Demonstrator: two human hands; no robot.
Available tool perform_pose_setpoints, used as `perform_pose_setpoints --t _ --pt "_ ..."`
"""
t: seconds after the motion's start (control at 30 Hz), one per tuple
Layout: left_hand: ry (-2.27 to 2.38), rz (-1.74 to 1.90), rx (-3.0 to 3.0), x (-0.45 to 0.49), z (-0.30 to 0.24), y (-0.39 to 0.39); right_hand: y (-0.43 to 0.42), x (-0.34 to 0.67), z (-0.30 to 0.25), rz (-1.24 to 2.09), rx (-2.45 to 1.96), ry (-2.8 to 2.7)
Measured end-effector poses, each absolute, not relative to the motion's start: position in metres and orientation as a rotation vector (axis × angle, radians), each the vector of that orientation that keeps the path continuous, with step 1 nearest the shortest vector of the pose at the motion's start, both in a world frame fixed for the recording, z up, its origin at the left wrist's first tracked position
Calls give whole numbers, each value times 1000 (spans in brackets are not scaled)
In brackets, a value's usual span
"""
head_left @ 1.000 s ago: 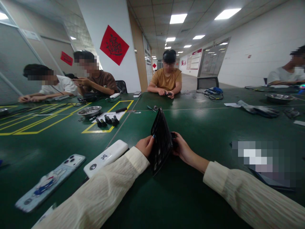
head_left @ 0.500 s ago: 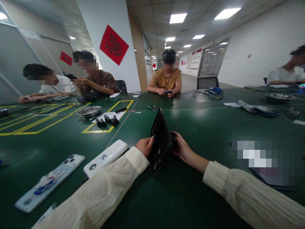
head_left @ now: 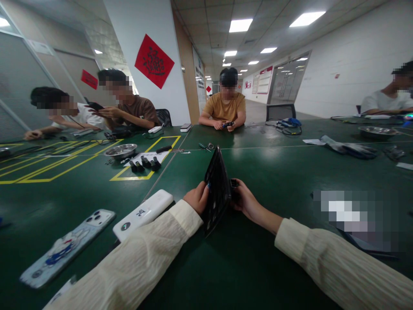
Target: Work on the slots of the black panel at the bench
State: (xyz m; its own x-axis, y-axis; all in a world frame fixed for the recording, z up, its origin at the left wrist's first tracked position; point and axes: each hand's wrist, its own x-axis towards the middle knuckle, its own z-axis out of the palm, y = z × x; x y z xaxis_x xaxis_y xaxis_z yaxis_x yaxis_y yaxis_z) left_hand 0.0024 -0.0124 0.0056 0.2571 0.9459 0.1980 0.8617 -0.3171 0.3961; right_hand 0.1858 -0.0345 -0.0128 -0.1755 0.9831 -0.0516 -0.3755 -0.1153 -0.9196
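A flat black panel with rows of recesses on its near face stands tilted, nearly edge-on, above the table. My left hand is closed on its left side, thumb against the recessed face, with a bit of blue showing at the thumb tip. On the other side, my right hand is closed around a small black block close against the panel. The panel partly covers that block, so I cannot tell whether the two are joined. The fingers behind the panel are hidden.
A white power bank and a phone in a cartoon case lie left of my arm. Beyond are a metal bowl, several black cylindrical parts, pliers and gloves. Co-workers sit around the green table.
The panel has turned slightly and its right edge has shifted a little left; both hands keep their hold. At far left, a co-worker's raised dark object has moved slightly left.
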Motion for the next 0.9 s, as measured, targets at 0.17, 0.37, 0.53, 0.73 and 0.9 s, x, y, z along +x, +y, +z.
perform_pose_setpoints --t 0.17,0.37,0.53,0.73,0.9 --pt "1709 551 2366 2 4 -13 -34 186 -14 1553 -897 -977" --pt "1624 576 2344 1 8 -12 -34 185 -12 1543 -901 -964" --pt "1571 567 2324 0 7 -11 -35 185 -9 1559 -897 -973" --pt "1607 504 2388 -1 5 -9 -33 186 -13 1564 -879 -965" --pt "1588 509 2338 0 10 -12 -33 187 -15 1582 -871 -964"
